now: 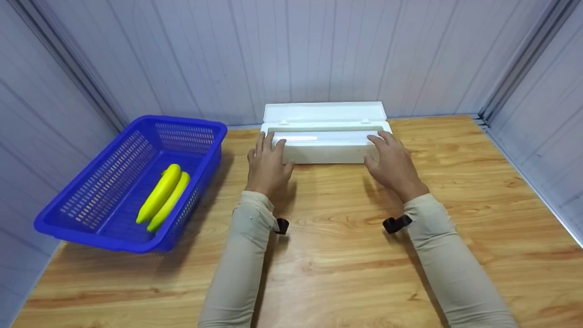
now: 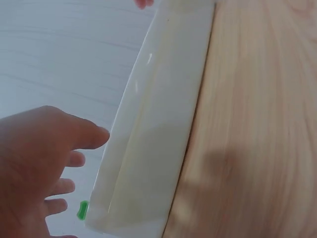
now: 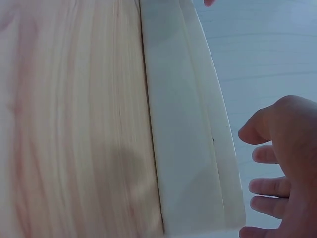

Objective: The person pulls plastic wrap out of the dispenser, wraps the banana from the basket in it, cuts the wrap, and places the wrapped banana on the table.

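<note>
A long white box (image 1: 329,155) stands at the back of the table with its hinged lid (image 1: 324,111) raised behind it. A shiny white strip (image 1: 334,136) lies along its opening. At the box's left end my left hand (image 1: 268,166) has its fingers spread, fingertips at the front rim. Opposite it, my right hand (image 1: 394,166) reaches to the right end, fingers parted. In the left wrist view the thumb (image 2: 91,135) is right at the box's edge, with a small green piece (image 2: 82,210) at the near end. Neither hand grips anything.
On the left sits a blue perforated basket (image 1: 212,152) holding two yellow bananas (image 1: 159,193). Panelled walls (image 1: 314,54) enclose the wooden table (image 1: 337,264) at the back and sides. Each sleeved wrist carries a black camera mount (image 1: 397,223).
</note>
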Action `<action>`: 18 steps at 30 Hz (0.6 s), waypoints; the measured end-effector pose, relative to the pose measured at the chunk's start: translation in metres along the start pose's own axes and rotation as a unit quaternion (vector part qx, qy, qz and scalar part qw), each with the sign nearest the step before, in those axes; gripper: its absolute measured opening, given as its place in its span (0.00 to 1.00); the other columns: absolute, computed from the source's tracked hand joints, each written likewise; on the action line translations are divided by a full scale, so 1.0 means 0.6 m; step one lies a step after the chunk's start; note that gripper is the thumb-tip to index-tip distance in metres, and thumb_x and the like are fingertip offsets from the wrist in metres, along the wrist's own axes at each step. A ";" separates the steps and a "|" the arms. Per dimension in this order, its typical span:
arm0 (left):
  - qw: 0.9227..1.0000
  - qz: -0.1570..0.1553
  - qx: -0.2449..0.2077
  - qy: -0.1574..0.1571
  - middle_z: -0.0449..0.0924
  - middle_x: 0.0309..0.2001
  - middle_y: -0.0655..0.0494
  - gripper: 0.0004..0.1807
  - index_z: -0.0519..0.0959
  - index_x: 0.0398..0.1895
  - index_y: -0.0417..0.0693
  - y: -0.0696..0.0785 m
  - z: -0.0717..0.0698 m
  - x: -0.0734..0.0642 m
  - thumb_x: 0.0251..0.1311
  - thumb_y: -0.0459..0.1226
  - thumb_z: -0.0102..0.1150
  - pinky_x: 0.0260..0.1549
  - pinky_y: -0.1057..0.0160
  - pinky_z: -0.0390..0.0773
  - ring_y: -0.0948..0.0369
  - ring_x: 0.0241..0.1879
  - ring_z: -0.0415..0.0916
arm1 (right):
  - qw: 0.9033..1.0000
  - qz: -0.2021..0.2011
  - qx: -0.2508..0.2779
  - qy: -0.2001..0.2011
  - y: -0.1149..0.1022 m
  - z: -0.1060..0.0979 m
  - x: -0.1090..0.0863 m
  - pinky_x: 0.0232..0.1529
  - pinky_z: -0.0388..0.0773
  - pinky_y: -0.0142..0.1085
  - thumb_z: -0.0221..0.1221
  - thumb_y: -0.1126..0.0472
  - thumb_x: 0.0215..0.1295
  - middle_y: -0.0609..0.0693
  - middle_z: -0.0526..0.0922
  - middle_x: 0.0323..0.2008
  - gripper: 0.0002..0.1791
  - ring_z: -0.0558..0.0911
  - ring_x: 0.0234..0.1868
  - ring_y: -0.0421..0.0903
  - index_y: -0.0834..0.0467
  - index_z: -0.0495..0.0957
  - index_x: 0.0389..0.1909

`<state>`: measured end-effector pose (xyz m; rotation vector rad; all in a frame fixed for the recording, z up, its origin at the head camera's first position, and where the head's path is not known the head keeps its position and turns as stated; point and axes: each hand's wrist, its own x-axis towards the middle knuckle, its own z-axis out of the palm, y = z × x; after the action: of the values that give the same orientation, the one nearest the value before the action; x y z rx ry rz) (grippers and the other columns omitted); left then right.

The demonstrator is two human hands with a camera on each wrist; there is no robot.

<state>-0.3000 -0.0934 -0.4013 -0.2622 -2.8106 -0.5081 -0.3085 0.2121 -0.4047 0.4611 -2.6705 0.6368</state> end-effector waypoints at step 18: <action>0.996 -0.009 0.002 -0.087 0.57 0.76 0.45 0.33 0.64 0.74 0.51 0.013 -0.003 0.013 0.69 0.47 0.58 0.69 0.36 0.46 0.47 0.77 0.42 | 0.998 0.016 -0.024 -0.054 0.007 0.005 0.011 0.59 0.59 0.71 0.59 0.56 0.69 0.62 0.55 0.76 0.29 0.59 0.69 0.69 0.58 0.70 0.70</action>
<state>-0.3053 -0.0859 -0.3952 -0.2927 -2.9847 -0.5072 -0.3168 0.2123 -0.4060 0.4513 -2.7946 0.5703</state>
